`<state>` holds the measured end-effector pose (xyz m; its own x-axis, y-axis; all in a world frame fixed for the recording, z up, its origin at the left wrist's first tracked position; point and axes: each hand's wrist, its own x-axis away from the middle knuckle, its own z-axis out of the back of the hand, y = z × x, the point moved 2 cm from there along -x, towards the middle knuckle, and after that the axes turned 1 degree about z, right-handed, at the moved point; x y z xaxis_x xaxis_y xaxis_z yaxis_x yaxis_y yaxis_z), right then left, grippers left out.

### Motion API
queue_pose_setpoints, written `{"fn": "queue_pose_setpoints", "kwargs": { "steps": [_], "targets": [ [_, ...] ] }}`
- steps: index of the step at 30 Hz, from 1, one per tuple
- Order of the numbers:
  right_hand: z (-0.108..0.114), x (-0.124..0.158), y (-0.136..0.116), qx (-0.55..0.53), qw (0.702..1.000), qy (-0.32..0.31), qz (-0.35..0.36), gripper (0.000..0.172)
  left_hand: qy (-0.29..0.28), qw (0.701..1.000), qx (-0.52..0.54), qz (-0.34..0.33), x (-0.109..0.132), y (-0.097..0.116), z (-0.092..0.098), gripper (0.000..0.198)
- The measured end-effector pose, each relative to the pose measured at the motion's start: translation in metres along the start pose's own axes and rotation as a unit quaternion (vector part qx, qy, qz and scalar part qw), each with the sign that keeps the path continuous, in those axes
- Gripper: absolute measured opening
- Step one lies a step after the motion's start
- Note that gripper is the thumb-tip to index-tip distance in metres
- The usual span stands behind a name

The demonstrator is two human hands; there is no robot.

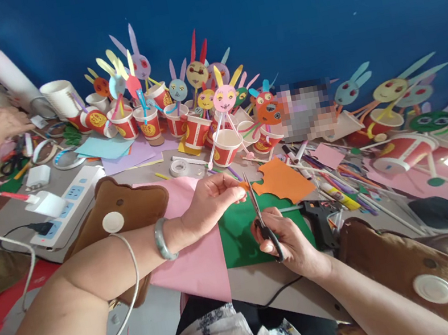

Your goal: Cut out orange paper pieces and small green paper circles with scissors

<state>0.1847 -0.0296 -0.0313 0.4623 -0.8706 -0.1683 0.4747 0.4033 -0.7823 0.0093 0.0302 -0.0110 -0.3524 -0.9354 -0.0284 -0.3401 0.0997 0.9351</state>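
Note:
My left hand [212, 199], a jade-like bangle on its wrist, pinches a small bit of orange paper [245, 185] between thumb and fingertips. In my right hand [291, 239] is a pair of scissors [259, 213] with black handles, the blades pointing up and away from me right at the orange bit. Just beyond the blades is a larger orange paper sheet [289, 180] with curved cutouts along its edge. Whether the small bit is joined to it, I cannot tell. Green paper [240, 234] and pink paper [193, 265] lie beneath my hands.
Paper cups [227, 147] with rabbit-faced paper figures line the back by the blue wall. A white power strip [77, 196] and brown cushion [102, 212] lie left; a black glue gun [320, 220], pens and another cushion [410, 267] lie right. Another person's hand [3, 122] is far left.

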Motion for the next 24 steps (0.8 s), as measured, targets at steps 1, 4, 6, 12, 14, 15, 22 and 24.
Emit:
{"fn": "queue_pose_setpoints", "kwargs": {
  "steps": [1, 4, 6, 12, 14, 15, 22, 24],
  "targets": [
    [0.000, 0.000, 0.000, -0.002, 1.000, 0.000, -0.001, 0.069, -0.001, 1.000, 0.001, -0.001, 0.000, 0.000, 0.000, 0.011],
    [0.000, 0.000, 0.001, -0.003, 1.000, 0.003, -0.002, 0.068, 0.004, 1.000, -0.001, 0.000, 0.000, 0.003, -0.001, 0.014],
    [0.000, -0.001, 0.001, -0.003, 1.000, 0.005, -0.002, 0.068, 0.007, 1.000, -0.003, -0.003, 0.001, 0.004, -0.001, 0.024],
    [0.001, -0.001, -0.002, 0.002, 1.000, 0.006, -0.005, 0.069, -0.001, 1.000, -0.005, -0.006, 0.002, 0.000, -0.001, 0.024],
    [0.001, -0.001, -0.002, 0.003, 1.000, 0.007, -0.005, 0.069, -0.003, 1.000, 0.000, 0.001, 0.002, -0.003, 0.000, 0.022],
    [0.001, -0.001, -0.002, 0.004, 1.000, 0.007, -0.004, 0.069, -0.003, 1.000, 0.002, 0.003, 0.001, -0.005, 0.000, 0.021],
    [0.000, -0.001, -0.001, -0.007, 1.000, 0.001, 0.003, 0.068, 0.001, 1.000, -0.024, 0.010, 0.003, -0.005, 0.000, 0.014],
    [0.000, -0.001, -0.001, -0.008, 1.000, 0.000, 0.002, 0.068, -0.002, 0.999, -0.030, 0.013, 0.003, -0.005, -0.001, 0.013]
  ]
}}
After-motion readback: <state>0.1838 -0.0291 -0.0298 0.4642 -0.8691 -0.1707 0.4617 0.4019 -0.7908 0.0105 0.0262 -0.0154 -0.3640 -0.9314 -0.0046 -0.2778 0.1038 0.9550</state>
